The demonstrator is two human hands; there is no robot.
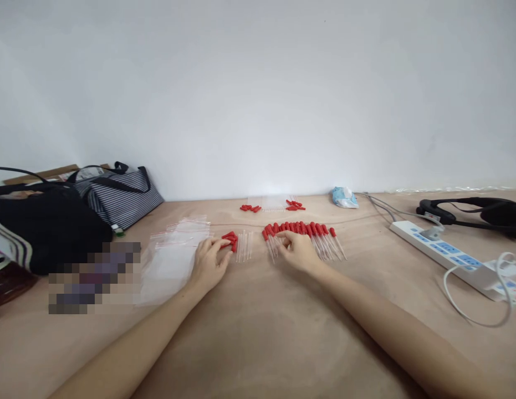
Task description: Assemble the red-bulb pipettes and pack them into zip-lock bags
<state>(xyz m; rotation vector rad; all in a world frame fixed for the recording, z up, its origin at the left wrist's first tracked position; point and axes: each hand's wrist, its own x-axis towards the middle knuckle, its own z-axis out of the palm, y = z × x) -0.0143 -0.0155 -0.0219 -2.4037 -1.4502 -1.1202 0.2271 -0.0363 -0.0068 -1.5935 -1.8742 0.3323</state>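
Note:
My left hand lies over the table beside a small pile of red rubber bulbs. Its fingertips reach the pile's edge, thumb apart from the fingers. Just right of the pile, several thin clear tubes lie side by side. My right hand is at a row of droppers, clear tubes with red bulbs on their far ends. Its thumb and forefinger are closed at a dropper near the left of the row, and the hand covers part of the row.
Clear zip bags lie left of my left hand. Farther back are more red bulbs and clear tubes. A power strip with white cables, a black headset and a blue-white crumpled item stand right; a striped bag is left.

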